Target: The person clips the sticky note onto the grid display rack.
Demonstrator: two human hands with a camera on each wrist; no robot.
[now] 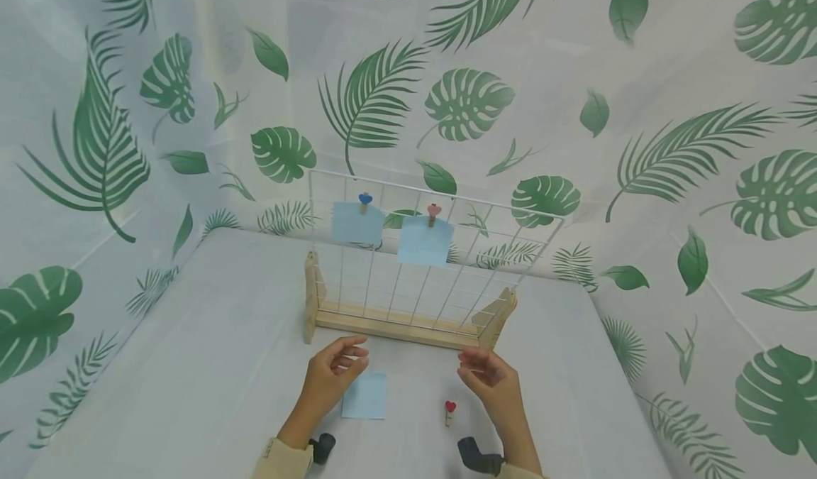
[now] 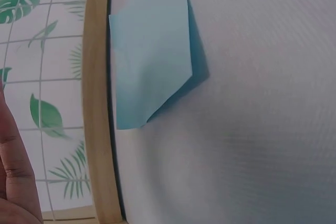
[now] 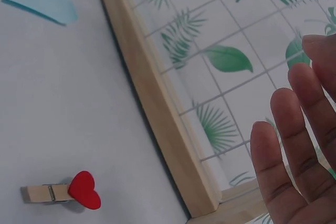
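A white wire grid [image 1: 376, 287] stands upright in a wooden base [image 1: 396, 326]. On it hang two blue paper notes, the left one [image 1: 356, 223] under a clothespin with a blue heart [image 1: 365, 199], the right one [image 1: 425, 243] under a clothespin with a pink heart [image 1: 434, 212]. Another blue note [image 1: 373, 397] lies on the table beside my left hand [image 1: 332, 372], which is raised with relaxed fingers and holds nothing. My right hand [image 1: 498, 380] hovers with loosely bent fingers, also holding nothing. Below it lies a clothespin with a red heart [image 3: 84, 190].
A white cloth covers the table [image 1: 191, 344]. Behind and at both sides hangs a pale curtain [image 1: 383, 32] printed with green leaves. Dark wrist mounts sit at the left [image 1: 324, 448] and right [image 1: 479, 458] cuffs.
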